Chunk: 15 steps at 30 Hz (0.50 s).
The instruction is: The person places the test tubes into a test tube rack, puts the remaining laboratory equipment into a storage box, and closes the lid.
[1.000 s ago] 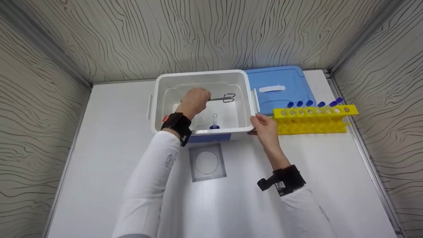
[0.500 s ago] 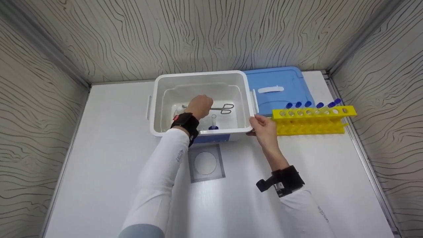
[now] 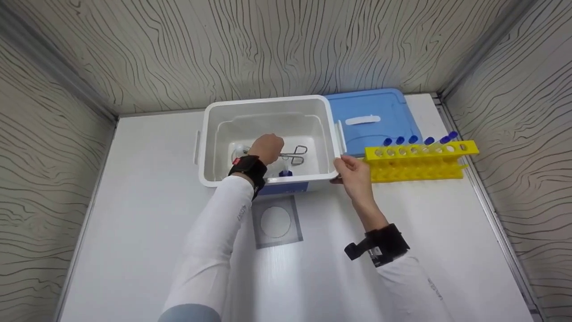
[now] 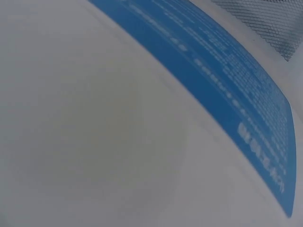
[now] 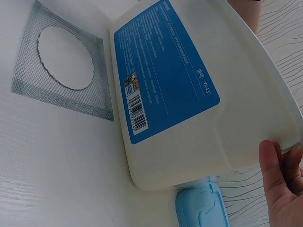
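My left hand [image 3: 268, 148] is down inside a white plastic box [image 3: 263, 103] and grips metal tongs [image 3: 298, 158], whose looped handles stick out to its right. Its fingertips are hidden from the head view. Beside it in the box stands a clear glass cylinder on a blue base [image 3: 285, 173], partly covered by the front rim. Some clear glassware [image 3: 237, 151] shows left of the hand, its kind unclear. At the box's front right corner, my right hand [image 3: 356, 173] pinches the rim. The left wrist view shows only the box's outer wall and blue label [image 4: 227, 90].
A blue lid [image 3: 368, 105] lies behind the box on the right. In front of it is a yellow test tube rack [image 3: 415, 163] with several blue-capped tubes. A wire gauze square [image 3: 293, 228] with a white round centre lies before the box. Patterned walls enclose the table.
My left hand has lowered deeper into the box with the tongs, whose handles have come down toward the front. My right hand stays on the rim.
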{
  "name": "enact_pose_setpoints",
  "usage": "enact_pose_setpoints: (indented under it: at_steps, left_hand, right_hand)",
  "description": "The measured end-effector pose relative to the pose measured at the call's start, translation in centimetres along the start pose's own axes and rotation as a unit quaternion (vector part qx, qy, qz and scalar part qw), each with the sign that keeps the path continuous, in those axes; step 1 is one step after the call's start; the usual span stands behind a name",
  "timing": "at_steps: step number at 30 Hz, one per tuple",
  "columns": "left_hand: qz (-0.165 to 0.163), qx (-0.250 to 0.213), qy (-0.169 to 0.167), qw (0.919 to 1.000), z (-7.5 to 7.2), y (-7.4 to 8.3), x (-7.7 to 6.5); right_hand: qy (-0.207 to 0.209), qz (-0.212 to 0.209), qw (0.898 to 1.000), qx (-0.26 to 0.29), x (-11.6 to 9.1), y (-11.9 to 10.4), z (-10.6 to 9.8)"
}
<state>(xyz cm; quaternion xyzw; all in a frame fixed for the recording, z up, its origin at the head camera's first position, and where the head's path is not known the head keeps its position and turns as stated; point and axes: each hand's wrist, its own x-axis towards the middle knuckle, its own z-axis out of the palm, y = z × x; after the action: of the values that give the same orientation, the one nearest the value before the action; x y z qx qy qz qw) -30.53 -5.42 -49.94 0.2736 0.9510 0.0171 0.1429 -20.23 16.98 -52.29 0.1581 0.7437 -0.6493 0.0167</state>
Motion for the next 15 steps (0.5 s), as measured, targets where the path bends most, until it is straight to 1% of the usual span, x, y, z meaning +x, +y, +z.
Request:
enact_pose_setpoints:
  at_steps: [2, 6, 10, 12, 15]
  left_hand:
    - [-0.006, 0.001, -0.002, 1.0, 0.1, -0.2, -0.2]
    - [-0.029, 0.008, -0.006, 0.9995, 0.3, -0.7, -0.5]
    - [-0.03, 0.009, 0.004, 0.9995, 0.1, -1.0, -0.7]
    - [-0.025, 0.004, -0.005, 0.9997, -0.2, -1.1, -0.6]
    - [-0.023, -0.014, -0.026, 0.9993, -0.7, -1.3, -0.4]
  right_hand:
    - [-0.001, -0.002, 1.0, 0.004, 0.0, 0.0, 0.1]
    - [-0.005, -0.003, 1.0, 0.008, -0.1, -0.1, 0.2]
    - [-0.004, 0.001, 1.0, 0.011, -0.1, 0.0, 0.1]
    - [-0.002, 0.003, 1.0, 0.014, 0.0, 0.0, 0.0]
    - [0.001, 0.006, 1.0, 0.014, 0.0, 0.0, 0.0]
